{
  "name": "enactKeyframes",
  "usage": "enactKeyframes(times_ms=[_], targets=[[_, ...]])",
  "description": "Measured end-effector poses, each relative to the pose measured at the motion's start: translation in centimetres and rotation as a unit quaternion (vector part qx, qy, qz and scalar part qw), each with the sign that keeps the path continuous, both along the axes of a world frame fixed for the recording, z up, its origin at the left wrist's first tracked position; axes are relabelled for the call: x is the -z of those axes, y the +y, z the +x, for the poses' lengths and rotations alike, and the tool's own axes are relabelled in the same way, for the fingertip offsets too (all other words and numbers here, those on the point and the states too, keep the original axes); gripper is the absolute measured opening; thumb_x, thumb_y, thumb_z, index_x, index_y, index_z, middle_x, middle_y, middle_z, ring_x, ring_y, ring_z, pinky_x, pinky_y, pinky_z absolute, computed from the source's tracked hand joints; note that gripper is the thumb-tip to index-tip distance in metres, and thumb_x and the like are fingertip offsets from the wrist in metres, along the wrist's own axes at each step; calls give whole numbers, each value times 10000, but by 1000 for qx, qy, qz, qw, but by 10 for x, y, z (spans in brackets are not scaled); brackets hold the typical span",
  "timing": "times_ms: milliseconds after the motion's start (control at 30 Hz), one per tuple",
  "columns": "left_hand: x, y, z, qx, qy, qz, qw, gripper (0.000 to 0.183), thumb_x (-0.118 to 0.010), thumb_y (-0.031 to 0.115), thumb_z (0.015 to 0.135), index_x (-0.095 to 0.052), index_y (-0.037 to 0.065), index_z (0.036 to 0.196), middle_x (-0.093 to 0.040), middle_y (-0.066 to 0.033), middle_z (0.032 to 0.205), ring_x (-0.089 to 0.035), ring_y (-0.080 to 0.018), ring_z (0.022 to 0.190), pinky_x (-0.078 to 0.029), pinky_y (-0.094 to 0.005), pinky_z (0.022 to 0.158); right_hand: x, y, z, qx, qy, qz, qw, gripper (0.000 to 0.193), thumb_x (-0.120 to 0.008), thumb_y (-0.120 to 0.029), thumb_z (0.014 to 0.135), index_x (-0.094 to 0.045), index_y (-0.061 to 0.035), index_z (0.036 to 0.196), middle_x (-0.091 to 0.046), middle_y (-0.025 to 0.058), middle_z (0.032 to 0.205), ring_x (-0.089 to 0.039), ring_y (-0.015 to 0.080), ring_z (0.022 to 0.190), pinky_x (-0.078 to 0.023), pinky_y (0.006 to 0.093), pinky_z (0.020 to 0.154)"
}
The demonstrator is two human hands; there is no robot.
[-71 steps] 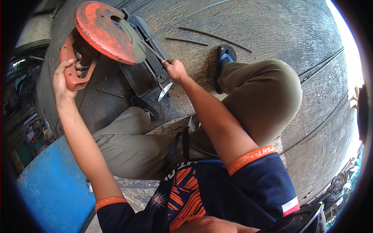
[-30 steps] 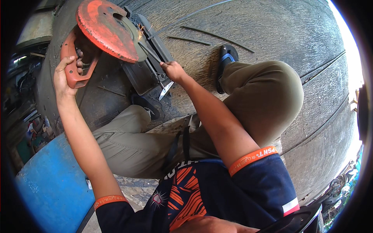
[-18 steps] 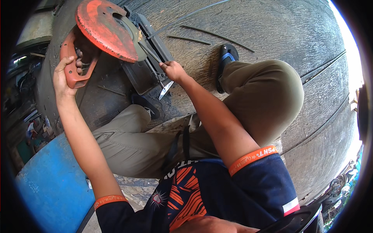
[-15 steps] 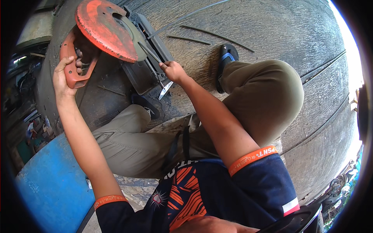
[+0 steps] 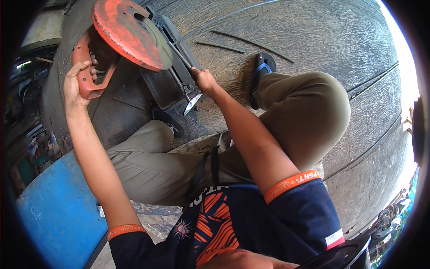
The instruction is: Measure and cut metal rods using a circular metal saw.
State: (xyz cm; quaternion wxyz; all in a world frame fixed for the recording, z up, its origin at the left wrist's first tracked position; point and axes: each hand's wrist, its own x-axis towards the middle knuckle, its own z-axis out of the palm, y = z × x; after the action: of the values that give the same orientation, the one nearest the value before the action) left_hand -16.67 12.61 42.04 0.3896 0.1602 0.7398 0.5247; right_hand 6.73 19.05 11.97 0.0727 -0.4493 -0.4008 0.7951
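An orange chop saw stands at the upper left, its round blade guard (image 5: 123, 33) raised over a dark metal base (image 5: 172, 76). My left hand (image 5: 77, 85) grips the saw's orange loop handle (image 5: 87, 71). My right hand (image 5: 204, 80) is closed on a thin metal rod (image 5: 181, 54) that lies across the base under the blade. A small shiny metal piece (image 5: 192, 104) sticks out at the base's near end, just below my right hand.
I squat on a rough concrete floor (image 5: 322, 49) with grooves. My khaki-clad knees (image 5: 309, 112) and a blue-black sandal (image 5: 262, 74) lie below the saw. Two thin rods (image 5: 244, 42) lie on the floor beyond. A blue panel (image 5: 58, 210) is at lower left.
Both hands keep the same hold. The saw head and my hands sit nearly where they were, with only a slight shift of the view.
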Motion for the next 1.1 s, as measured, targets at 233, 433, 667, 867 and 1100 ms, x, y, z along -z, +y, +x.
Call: enactKeyframes(times_ms=[233,433,667,867,1100], targets=[[1,1,-6,4,7,-12,1000,346,-613,102,777,-501,-36,1074,-587,-86,864,-543,-100,623,-490,-211,521,9,-3,-2,-30,3,-6,1000,484,-474,-392,891,-526,4,618,-478,59,545,-442,182,542,-352,345,549],[0,2,6,-5,28,-8,1000,292,-592,98,777,-533,-33,1032,-596,-90,859,-541,-107,617,-484,-223,531,10,-6,-6,-20,20,5,1000,465,-460,-382,905,-481,-54,577,-416,28,492,-371,155,446,-290,334,458],[1,-1,7,-20,25,-6,999,304,-590,105,775,-536,-43,1035,-594,-105,878,-541,-119,626,-489,-241,539,-4,-6,-4,-59,5,26,998,489,-455,-390,900,-530,19,641,-509,100,586,-473,220,589,-378,361,597],[2,2,7,-11,13,1,1000,286,-591,100,774,-541,-39,1018,-594,-102,880,-540,-122,629,-494,-245,547,15,-8,-6,-93,6,184,978,504,-426,-403,910,-563,21,676,-577,166,641,-558,309,657,-426,380,669],[2,0,5,-9,13,-2,1000,276,-588,97,774,-545,-30,1015,-596,-94,877,-542,-121,635,-492,-242,550,24,-11,-9,-97,13,231,968,505,-415,-412,913,-602,27,748,-593,198,660,-582,377,721,-438,418,712]])
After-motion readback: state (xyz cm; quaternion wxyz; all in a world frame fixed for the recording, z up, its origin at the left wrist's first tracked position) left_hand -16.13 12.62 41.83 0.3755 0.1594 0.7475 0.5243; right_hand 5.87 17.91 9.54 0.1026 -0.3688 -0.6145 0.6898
